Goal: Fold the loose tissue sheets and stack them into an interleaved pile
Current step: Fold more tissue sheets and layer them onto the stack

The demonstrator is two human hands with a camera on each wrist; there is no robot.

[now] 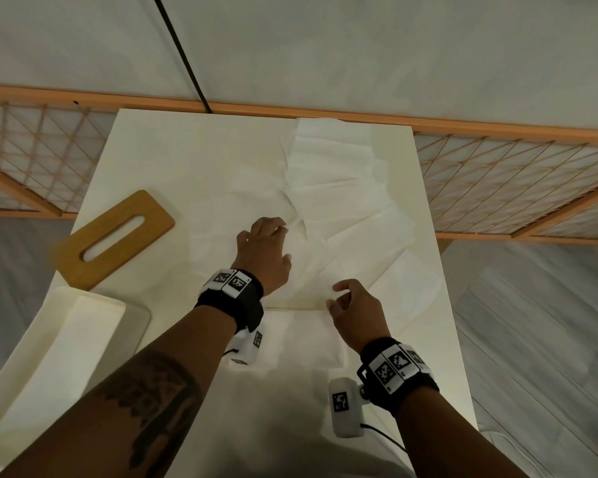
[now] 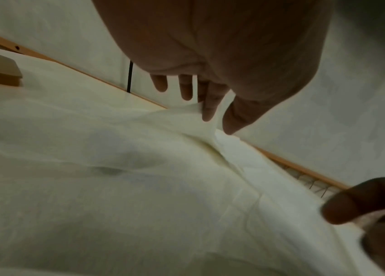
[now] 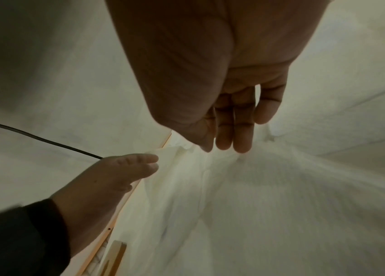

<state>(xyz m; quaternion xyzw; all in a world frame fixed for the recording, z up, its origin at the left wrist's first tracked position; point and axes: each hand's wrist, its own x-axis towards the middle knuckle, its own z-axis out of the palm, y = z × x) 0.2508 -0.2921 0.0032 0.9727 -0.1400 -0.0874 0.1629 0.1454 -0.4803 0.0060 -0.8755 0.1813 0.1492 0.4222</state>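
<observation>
Several loose white tissue sheets (image 1: 335, 167) lie overlapping across the middle and right of the white table (image 1: 173, 160). My left hand (image 1: 277, 230) pinches the far edge of one tissue sheet (image 1: 308, 270) between thumb and fingers; the left wrist view shows that pinch (image 2: 215, 119) lifting the sheet (image 2: 139, 186) into a ridge. My right hand (image 1: 335, 298) pinches the same sheet's near corner, and in the right wrist view the thumb and fingers (image 3: 224, 143) close on the tissue (image 3: 257, 205). A flat folded tissue pile (image 1: 304, 336) lies just below both hands.
A brown wooden lid (image 1: 114, 236) with a long slot hangs over the table's left edge. A white box (image 1: 59, 339) stands at the near left. A wooden lattice frame (image 1: 497, 174) runs behind the table, and a black cable (image 1: 180, 53) crosses the wall.
</observation>
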